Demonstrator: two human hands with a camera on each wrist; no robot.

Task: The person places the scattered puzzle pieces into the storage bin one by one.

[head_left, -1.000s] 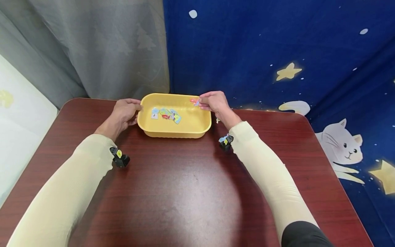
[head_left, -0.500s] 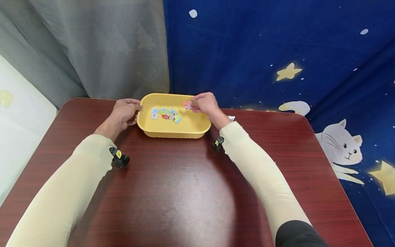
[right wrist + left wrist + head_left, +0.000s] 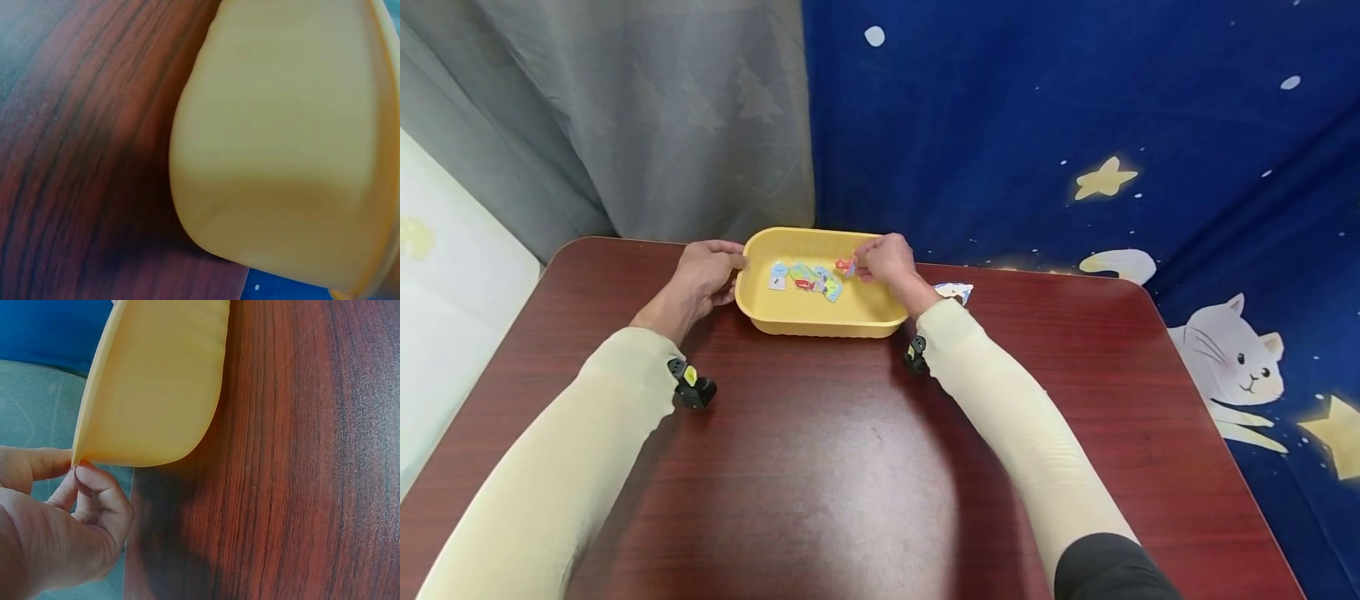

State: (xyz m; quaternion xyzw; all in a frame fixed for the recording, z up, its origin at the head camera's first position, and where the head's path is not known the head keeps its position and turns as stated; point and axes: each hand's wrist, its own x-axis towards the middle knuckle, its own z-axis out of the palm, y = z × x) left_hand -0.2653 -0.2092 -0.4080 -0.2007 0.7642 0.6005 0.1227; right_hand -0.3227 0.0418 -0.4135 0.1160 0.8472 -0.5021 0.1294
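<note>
A yellow plastic basin (image 3: 820, 327) stands at the far side of the table. My left hand (image 3: 702, 275) grips its left rim between thumb and fingers, which the left wrist view also shows, the hand (image 3: 69, 531) pinching the edge of the basin (image 3: 156, 387). Over the basin's right part, my right hand (image 3: 887, 258) pinches a small flat red and blue cut-out piece (image 3: 845, 266). Several similar colourful flat pieces (image 3: 817, 282) lie on the basin floor to its left. In the right wrist view the basin wall (image 3: 275, 137) hides the right hand.
A small white and blue item (image 3: 957, 292) lies on the table right of the basin, partly behind my right wrist. The dark red wooden table (image 3: 820, 467) stretches toward me. Behind it hang a grey curtain (image 3: 685, 108) and a blue curtain (image 3: 985, 108).
My right hand has moved left and slightly toward me with the red and blue piece, from the basin's right rim to farther inside. The left hand has stayed on the rim.
</note>
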